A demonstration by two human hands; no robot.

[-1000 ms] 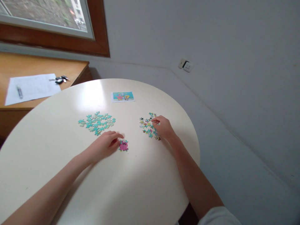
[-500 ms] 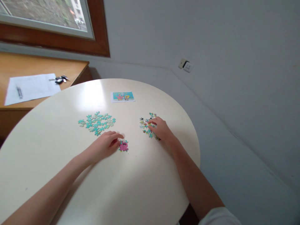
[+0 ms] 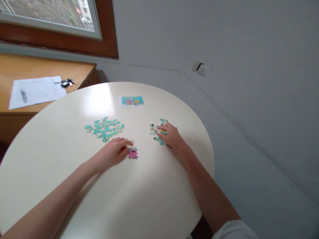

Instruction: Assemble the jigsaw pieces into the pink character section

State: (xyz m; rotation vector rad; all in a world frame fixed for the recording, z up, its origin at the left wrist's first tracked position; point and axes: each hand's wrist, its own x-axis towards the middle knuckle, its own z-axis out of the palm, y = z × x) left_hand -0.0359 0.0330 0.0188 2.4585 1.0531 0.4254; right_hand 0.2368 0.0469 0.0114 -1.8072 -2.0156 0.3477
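Note:
A small joined patch of pink jigsaw pieces [image 3: 133,153] with a cartoon face lies on the white round table [image 3: 149,199]. My left hand [image 3: 117,149] rests at its left edge, index finger stretched over the top and thumb apart from it; the other fingers curl under. Over on the right, my right hand [image 3: 171,134] hovers low on a heap of mixed-colour jigsaw pieces [image 3: 160,141], thumb and index finger spread. Part of that heap is hidden beneath the hand. No piece shows between the fingers of either hand.
Beyond my left hand lies a spread of turquoise jigsaw pieces [image 3: 106,128]. A reference picture [image 3: 133,101] with two cartoon figures lies farther back. On a wooden desk [image 3: 50,66] at left are a paper sheet [image 3: 41,91], a pen [image 3: 23,95] and keys [image 3: 66,83]. A wall borders the right.
The whole view has shifted slightly. Both hands stay nearly where they were, and the pieces show no clear movement.

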